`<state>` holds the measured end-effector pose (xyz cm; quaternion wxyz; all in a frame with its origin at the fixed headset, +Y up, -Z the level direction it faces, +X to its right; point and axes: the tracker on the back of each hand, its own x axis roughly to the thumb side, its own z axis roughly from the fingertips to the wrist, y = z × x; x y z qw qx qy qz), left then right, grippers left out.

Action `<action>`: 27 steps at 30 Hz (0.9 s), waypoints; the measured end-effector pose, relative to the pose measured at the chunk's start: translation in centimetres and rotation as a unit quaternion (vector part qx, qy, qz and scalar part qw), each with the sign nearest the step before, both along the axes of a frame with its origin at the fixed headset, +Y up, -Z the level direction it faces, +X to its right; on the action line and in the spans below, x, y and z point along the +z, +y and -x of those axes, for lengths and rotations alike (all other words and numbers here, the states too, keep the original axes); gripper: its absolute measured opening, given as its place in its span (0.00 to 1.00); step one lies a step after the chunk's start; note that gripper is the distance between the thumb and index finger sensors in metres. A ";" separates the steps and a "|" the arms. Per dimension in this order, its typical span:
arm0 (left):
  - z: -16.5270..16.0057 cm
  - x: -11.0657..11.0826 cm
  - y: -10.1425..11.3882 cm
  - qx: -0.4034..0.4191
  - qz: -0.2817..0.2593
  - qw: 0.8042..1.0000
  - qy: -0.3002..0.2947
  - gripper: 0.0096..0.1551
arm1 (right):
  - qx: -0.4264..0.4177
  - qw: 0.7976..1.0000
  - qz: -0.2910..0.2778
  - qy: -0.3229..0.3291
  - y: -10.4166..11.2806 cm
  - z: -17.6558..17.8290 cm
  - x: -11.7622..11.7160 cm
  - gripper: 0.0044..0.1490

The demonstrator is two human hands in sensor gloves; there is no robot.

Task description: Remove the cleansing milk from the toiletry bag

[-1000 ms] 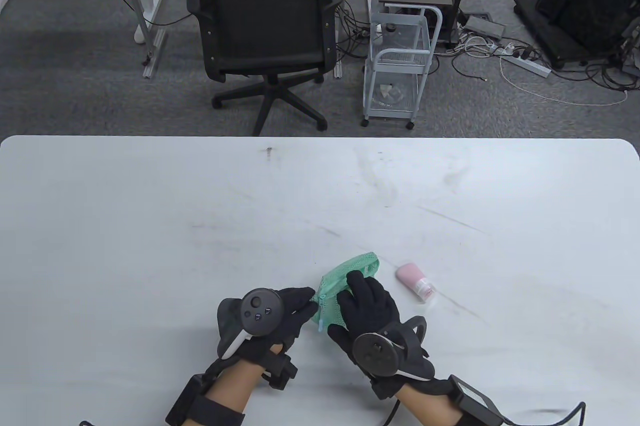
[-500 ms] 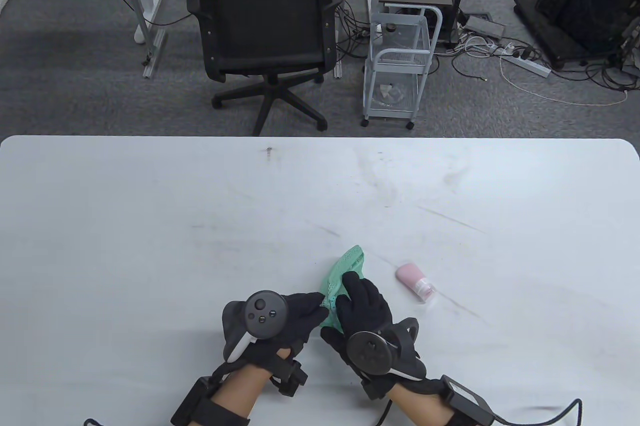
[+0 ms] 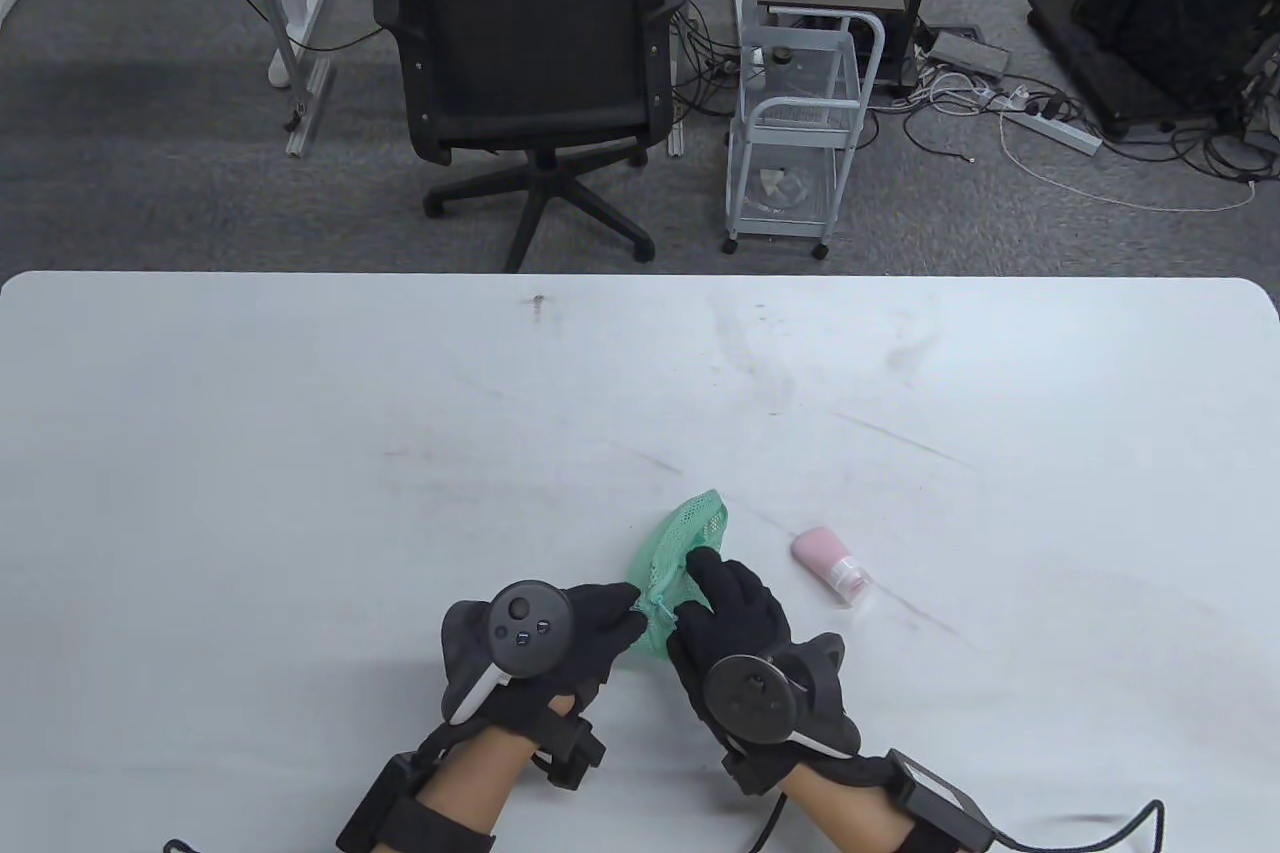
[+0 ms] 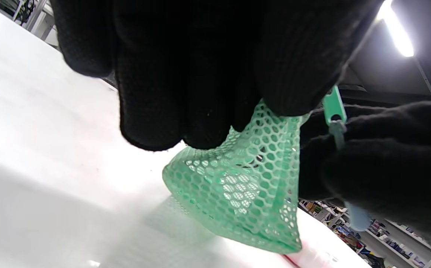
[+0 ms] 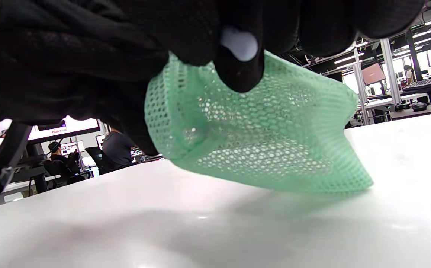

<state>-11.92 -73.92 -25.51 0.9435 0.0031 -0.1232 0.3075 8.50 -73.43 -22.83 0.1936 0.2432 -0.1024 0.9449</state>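
A green mesh toiletry bag (image 3: 680, 543) hangs between both hands near the table's front middle, its far end touching the table. My left hand (image 3: 590, 623) pinches the bag's near edge; the mesh (image 4: 245, 186) hangs below its fingers. My right hand (image 3: 715, 598) grips the bag at the zipper end, holding the pale zipper pull (image 5: 238, 44) over the mesh (image 5: 260, 137). A green zipper tab (image 4: 333, 106) shows by the right fingers. The pink cleansing milk bottle (image 3: 830, 566) lies on the table to the right of the bag, outside it.
The white table (image 3: 300, 453) spreads wide to the left and behind. An office chair (image 3: 530, 63) and a white wire cart (image 3: 795, 133) stand on the floor beyond the far edge.
The bag has been lifted and bunched narrower, its far end pulled left and nearer. Both hands shifted slightly closer together. The pink bottle has not moved.
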 end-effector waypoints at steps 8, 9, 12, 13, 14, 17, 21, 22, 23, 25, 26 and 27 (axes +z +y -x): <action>0.4 -0.1 0.3 -0.036 -0.015 0.999 0.010 0.21 | -0.016 1.000 -0.018 -0.007 0.8 -1.0 -0.1 0.23; 0.4 -0.1 0.3 -0.041 -0.017 0.999 0.011 0.21 | -0.016 1.000 -0.020 -0.007 0.8 -1.1 -0.1 0.23; 0.4 -0.1 0.4 -0.057 -0.024 0.998 0.013 0.21 | -0.017 1.000 -0.023 -0.006 0.9 -1.3 -0.1 0.22; 0.5 -0.1 0.4 -0.058 -0.024 0.998 0.013 0.21 | -0.018 1.000 -0.024 -0.006 0.9 -1.4 -0.1 0.22; 0.5 -0.1 0.4 -0.059 -0.024 0.998 0.013 0.21 | -0.019 0.999 -0.025 -0.007 0.9 -1.4 -0.2 0.22; 0.6 -0.1 0.5 -0.066 -0.024 0.997 0.014 0.21 | -0.022 0.999 -0.030 -0.007 1.0 -1.6 -0.2 0.22; 0.7 -0.1 0.5 -0.070 -0.024 0.997 0.016 0.21 | -0.024 0.999 -0.030 -0.008 1.0 -1.7 -0.3 0.22; 0.7 -0.1 0.5 -0.070 -0.024 0.997 0.016 0.21 | -0.024 0.999 -0.029 -0.009 1.0 -1.7 -0.3 0.22; 0.7 -0.2 0.5 -0.071 -0.024 0.997 0.017 0.21 | -0.024 0.999 -0.029 -0.009 1.0 -1.8 -0.3 0.22; 0.7 -0.2 0.5 -0.074 -0.023 0.997 0.020 0.21 | -0.024 0.999 -0.030 -0.010 1.0 -1.8 -0.3 0.22; 0.8 -0.2 0.5 -0.074 -0.023 0.997 0.020 0.21 | -0.024 0.999 -0.030 -0.010 1.0 -1.8 -0.4 0.22; 0.8 -0.3 0.5 -0.074 -0.022 0.997 0.022 0.21 | -0.026 0.999 -0.028 -0.010 1.0 -1.9 -0.4 0.22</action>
